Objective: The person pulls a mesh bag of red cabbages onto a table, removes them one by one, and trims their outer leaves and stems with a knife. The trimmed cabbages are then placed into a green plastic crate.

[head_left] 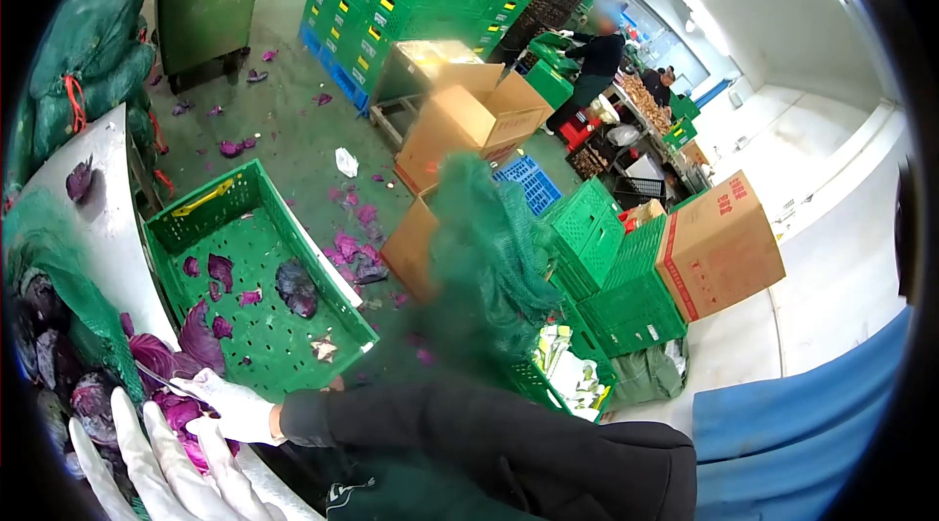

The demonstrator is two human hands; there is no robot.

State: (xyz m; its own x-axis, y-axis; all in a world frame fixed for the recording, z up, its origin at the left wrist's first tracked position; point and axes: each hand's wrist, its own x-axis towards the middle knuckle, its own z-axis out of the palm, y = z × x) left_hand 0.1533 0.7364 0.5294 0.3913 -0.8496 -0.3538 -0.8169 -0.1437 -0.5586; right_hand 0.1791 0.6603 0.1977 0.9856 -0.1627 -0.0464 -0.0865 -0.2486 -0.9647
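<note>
In a white glove, my right hand [235, 406] is closed around a thin knife [164, 380], whose narrow blade points left over the purple cabbage leaves. Below it, my left hand [161, 467], also gloved in white, has its fingers stretched and spread. Purple red cabbage leaves [201, 337] lie loose just beyond my right hand. Beside my left hand, several dark red cabbages [95, 404] sit partly inside a green mesh bag [103, 330]. The palm of my left hand is cut off by the frame's lower edge.
A green crate [279, 355] holding a small dark cabbage [296, 288] and loose leaves stands ahead. Purple scraps litter the floor. Beyond are a green bin [207, 12], stacked green crates [416, 7], cardboard boxes [455, 125] and a person [597, 56]. A green net [504, 247] hangs at centre.
</note>
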